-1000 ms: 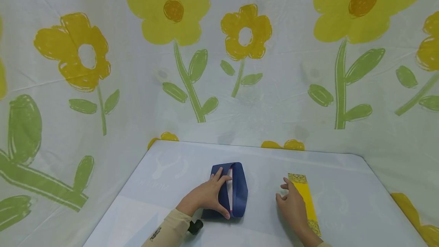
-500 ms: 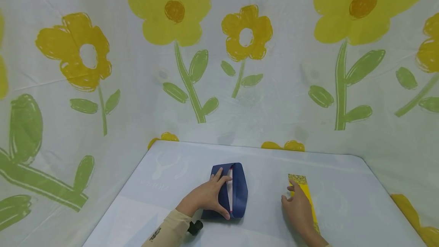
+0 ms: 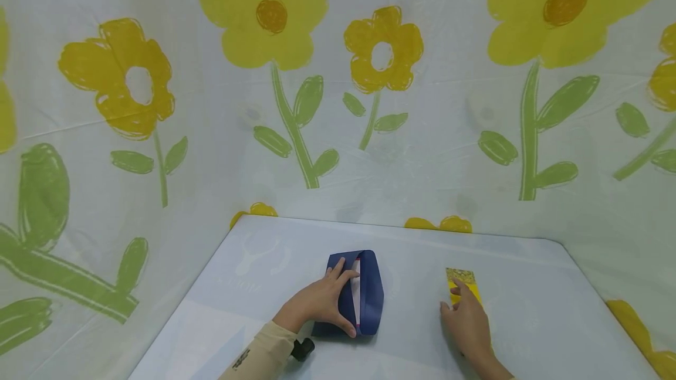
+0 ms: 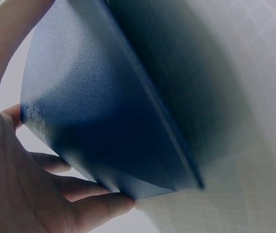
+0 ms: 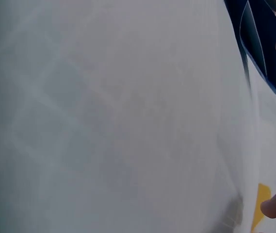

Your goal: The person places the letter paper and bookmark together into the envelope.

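My left hand [image 3: 319,301] spans a dark blue envelope [image 3: 372,295], thumb on its near edge and fingers toward the far edge. The envelope's mouth gapes on the right, where a white strip with red ends [image 3: 356,295] shows inside. In the left wrist view, the fingers press along the edge of the blue envelope [image 4: 94,97]. Over on the right, my right hand [image 3: 467,318] hovers on or just above a flat yellow paper strip [image 3: 460,275] with a patterned gold end. The hand covers the strip's lower part; whether it touches is unclear.
A small black object [image 3: 303,349] sits by the left wrist. Everything lies on a pale table [image 3: 412,251], enclosed by a white curtain [image 3: 438,180] with yellow flowers.
My right hand has shifted to the right, from beside the yellow paper strip to over it, covering more of it. The left hand and the envelope stay in place.
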Demonstrator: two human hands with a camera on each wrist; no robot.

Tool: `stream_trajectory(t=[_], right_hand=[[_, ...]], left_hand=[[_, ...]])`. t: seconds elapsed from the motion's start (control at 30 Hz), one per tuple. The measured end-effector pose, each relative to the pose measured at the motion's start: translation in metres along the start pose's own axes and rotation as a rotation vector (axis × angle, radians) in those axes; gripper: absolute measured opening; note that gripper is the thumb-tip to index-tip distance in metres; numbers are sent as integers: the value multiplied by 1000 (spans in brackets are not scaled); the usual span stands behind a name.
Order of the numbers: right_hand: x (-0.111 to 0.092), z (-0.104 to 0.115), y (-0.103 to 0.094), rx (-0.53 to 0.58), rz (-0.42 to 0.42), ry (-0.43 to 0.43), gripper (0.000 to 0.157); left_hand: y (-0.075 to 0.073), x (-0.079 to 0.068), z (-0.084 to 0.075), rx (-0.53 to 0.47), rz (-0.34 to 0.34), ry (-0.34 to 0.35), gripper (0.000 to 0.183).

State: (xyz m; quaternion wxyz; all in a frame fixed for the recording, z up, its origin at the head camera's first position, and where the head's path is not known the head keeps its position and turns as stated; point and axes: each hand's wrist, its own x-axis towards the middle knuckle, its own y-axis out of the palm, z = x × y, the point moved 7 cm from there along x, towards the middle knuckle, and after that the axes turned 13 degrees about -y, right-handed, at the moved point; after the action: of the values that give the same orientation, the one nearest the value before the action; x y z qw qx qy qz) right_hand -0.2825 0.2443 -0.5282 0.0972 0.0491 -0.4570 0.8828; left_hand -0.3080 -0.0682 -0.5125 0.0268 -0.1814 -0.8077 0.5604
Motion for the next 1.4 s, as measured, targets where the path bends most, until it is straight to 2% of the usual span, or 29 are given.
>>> stream_trajectory(t=[0.83,1.4], right_hand=[[-3,-12,-8,-71,18,14,70],[-5,-19,-17,-97,7,-34,74]], left_hand=[[3,3,-5,7,4,6,122],[4,4,-8,0,10,-1,122]])
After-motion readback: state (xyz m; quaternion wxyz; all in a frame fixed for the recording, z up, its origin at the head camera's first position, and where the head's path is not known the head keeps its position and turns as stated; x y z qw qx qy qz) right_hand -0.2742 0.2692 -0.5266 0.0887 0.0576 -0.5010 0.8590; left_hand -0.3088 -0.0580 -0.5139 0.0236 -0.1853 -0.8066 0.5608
